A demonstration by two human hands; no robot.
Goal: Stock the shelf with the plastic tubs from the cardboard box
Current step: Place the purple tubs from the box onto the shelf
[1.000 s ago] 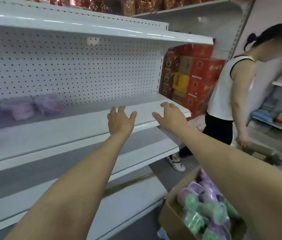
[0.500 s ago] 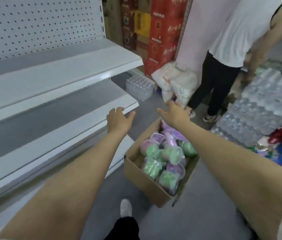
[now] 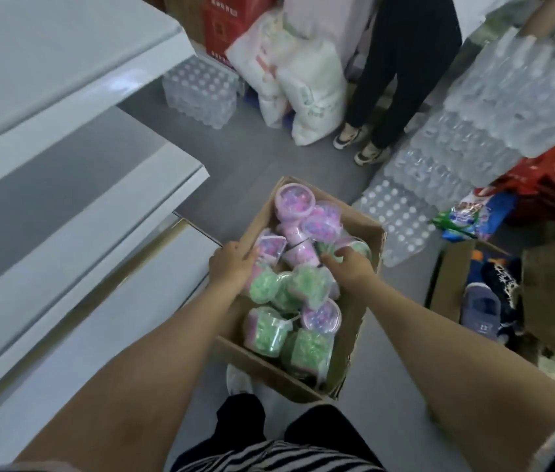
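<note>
Box: the cardboard box sits on the grey floor beside the white shelf, its flaps open.
Tubs: small round plastic tubs, purple and green, lie heaped in the box on their sides and at all angles, touching one another; the purple ones crowd the far end, the green the near end.
Left hand: the left hand reaches in at the box's left edge, fingers curled onto a purple tub; whether it has a firm grip yet, I cannot tell.
Right hand: the right hand is over the right side of the heap, fingers bent down onto a green tub; grip likewise unclear.
Weight: probably light, easy for one hand each.
Stiffness: thin clear walls, likely to flex or crack if squeezed hard.
Surface: smooth and glossy, probably slippery.
Where to hold: around the body just under the lid rim, not by the lid alone, which might pop off.
</note>
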